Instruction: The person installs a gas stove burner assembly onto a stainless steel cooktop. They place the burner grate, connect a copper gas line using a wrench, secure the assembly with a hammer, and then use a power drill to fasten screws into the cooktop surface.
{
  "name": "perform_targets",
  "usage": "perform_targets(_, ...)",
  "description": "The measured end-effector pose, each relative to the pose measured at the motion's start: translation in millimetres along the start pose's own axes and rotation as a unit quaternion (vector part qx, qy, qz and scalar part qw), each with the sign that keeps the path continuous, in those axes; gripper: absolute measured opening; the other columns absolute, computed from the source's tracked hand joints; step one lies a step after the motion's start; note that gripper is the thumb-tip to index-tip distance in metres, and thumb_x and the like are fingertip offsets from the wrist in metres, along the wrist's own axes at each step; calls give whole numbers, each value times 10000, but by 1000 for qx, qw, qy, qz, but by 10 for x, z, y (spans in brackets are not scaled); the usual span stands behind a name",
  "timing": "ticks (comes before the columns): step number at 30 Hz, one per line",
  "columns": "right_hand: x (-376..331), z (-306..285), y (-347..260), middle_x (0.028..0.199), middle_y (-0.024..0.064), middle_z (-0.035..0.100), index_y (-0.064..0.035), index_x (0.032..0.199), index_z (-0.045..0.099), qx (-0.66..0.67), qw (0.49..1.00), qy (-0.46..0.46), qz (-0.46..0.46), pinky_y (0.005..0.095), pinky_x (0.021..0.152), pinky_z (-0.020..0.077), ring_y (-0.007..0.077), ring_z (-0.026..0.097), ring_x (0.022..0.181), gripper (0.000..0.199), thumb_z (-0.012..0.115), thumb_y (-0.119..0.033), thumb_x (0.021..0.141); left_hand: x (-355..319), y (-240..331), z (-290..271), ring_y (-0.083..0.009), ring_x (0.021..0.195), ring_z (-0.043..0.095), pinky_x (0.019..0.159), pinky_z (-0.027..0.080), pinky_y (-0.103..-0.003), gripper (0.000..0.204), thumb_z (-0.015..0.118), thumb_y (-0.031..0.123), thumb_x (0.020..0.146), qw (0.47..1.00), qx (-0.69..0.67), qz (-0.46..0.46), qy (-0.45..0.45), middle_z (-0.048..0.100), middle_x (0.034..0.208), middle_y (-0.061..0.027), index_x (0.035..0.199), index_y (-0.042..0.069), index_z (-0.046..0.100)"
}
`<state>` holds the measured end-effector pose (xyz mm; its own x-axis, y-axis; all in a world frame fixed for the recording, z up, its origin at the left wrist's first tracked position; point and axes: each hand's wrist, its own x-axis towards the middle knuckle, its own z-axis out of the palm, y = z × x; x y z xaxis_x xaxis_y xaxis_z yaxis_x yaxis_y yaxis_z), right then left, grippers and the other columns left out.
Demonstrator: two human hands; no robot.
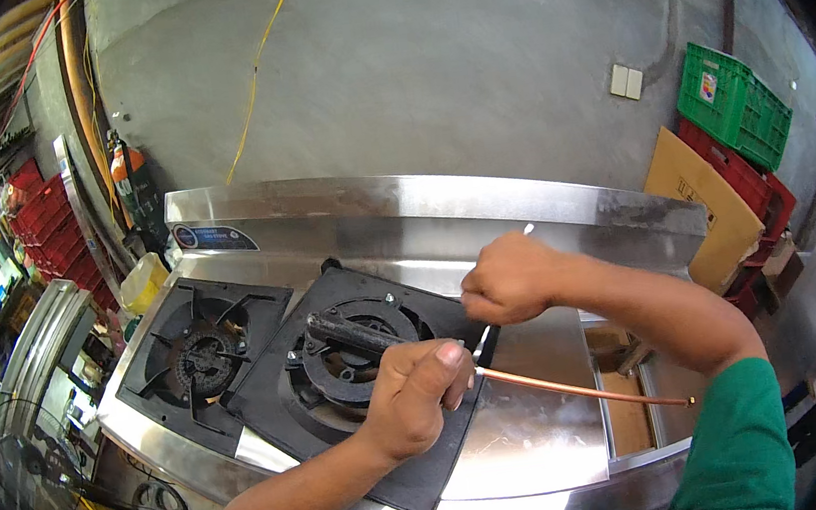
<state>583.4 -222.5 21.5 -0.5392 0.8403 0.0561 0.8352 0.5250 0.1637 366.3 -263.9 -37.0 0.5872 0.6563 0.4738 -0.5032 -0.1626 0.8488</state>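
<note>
My left hand is closed round the end of a dark cast-iron ring burner, whose thick pipe runs into my fingers. The burner rests tilted over a square black pan support on the steel stove. From beside my left fingers a thin copper tube stretches right, with a brass fitting at its far end. My right hand is shut in a fist on a slim silver wrench. The wrench's lower end meets the joint by the tube; the joint itself is mostly hidden by my left hand.
A second burner with a black grate sits at the left of the stove. A steel backsplash runs along the wall. An opening lies at the right. Green crate and cardboard stand far right; a fan is left.
</note>
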Motion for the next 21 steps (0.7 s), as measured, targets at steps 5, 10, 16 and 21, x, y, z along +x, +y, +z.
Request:
perform_targets(5, -164, -527, -325, 615, 157, 651, -62, 658, 650, -125, 991, 36, -9, 454, 544, 514, 357, 654, 559, 291, 590, -289, 830, 1, -8, -10, -184, 532, 395, 666, 411, -360, 611, 429, 427, 1039, 1000, 8, 5, 10, 402, 511, -65, 547, 65, 440)
perform_targets(10, -252, -582, -719, 599, 131, 655, -35, 672, 643, -184, 977, 78, -76, 379, 524, 510, 246, 675, 534, 217, 648, -227, 773, -6, -21, -36, -180, 530, 417, 640, 406, -338, 642, 367, 465, 1057, 999, 36, 16, 1, 446, 531, -60, 575, 57, 482)
perform_targets(16, -204, -521, -845, 607, 111, 662, -35, 675, 664, -173, 982, 56, -56, 366, 510, 514, 224, 675, 535, 216, 670, -233, 762, -94, -47, -122, -114, 583, 449, 574, 347, -256, 694, 304, 552, 1052, 999, -39, -7, 5, 540, 616, -43, 660, 34, 548)
perform_targets(21, -109, -516, -705, 628, 125, 684, -35, 674, 689, -122, 988, 46, -87, 382, 502, 524, 252, 696, 557, 236, 676, -261, 743, -55, -67, -70, -163, 562, 423, 608, 374, -312, 605, 346, 476, 1044, 999, 19, 45, 3, 471, 578, -56, 638, 60, 511)
